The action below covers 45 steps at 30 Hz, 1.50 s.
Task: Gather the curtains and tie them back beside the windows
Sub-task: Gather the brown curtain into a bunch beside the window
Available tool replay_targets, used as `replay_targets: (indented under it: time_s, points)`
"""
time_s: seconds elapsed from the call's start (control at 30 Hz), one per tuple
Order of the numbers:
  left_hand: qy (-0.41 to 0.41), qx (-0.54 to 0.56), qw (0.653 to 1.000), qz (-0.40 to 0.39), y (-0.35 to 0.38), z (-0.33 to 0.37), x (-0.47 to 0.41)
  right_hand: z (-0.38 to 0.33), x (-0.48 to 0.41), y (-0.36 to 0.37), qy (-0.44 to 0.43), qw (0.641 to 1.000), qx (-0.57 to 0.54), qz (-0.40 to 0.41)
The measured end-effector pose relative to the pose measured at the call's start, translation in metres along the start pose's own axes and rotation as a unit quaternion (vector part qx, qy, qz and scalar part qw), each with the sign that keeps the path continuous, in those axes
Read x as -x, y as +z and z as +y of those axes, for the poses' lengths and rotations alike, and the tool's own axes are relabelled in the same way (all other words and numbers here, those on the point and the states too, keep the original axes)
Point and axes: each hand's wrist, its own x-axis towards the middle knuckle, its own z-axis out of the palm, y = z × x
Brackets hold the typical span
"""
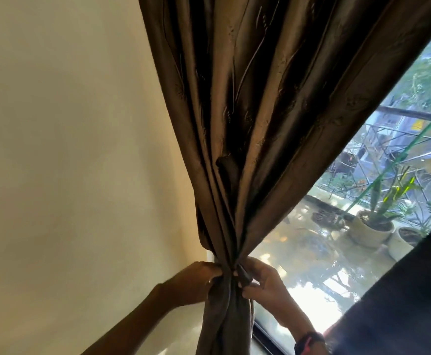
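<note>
A dark brown patterned curtain (250,103) hangs beside the window (342,242) and is bunched into a narrow waist low in the view. My left hand (196,283) grips the gathered fabric from the wall side. My right hand (263,283) pinches a dark strip of cloth, the tie-back (244,274), wrapped at the waist on the window side. Below the hands the curtain tail (224,326) hangs down in loose folds. How the strip is fastened behind the fabric is hidden.
A cream wall (76,162) fills the left. Through the glass I see potted plants (373,226) and a railing (414,114) on a balcony. A second dark curtain (401,298) covers the lower right. The dark window frame (268,336) runs under my right wrist.
</note>
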Motion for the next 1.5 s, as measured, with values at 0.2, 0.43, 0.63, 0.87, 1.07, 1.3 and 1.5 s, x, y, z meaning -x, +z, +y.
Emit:
replay_targets:
  time_s: [0.2,0.43,0.63,0.87,1.07,1.3,1.5]
  points:
    - [0.226,-0.262,0.937,0.059,-0.002,-0.003,-0.009,0.006,0.005,0.01,-0.067,0.986,0.093,0.12]
    - [0.367,-0.383,0.841,0.109,-0.014,0.008,-0.007,0.013,0.014,0.03,-0.098,0.955,0.138,0.245]
    - [0.418,-0.457,0.777,0.109,-0.016,0.017,-0.011,0.017,0.015,0.035,-0.105,0.955,0.103,0.255]
    - [0.397,-0.437,0.805,0.058,-0.033,0.024,-0.007,0.024,0.017,0.028,-0.109,0.954,0.113,0.254]
    - [0.365,-0.407,0.837,0.035,-0.05,0.027,-0.007,0.028,0.02,0.029,-0.104,0.961,0.113,0.228]
    - [0.278,-0.363,0.887,0.065,-0.03,0.021,-0.011,0.039,0.02,0.027,-0.163,0.936,0.223,0.219]
    - [0.203,-0.309,0.915,0.164,-0.015,0.035,-0.023,0.04,0.017,0.026,-0.208,0.897,0.318,0.226]
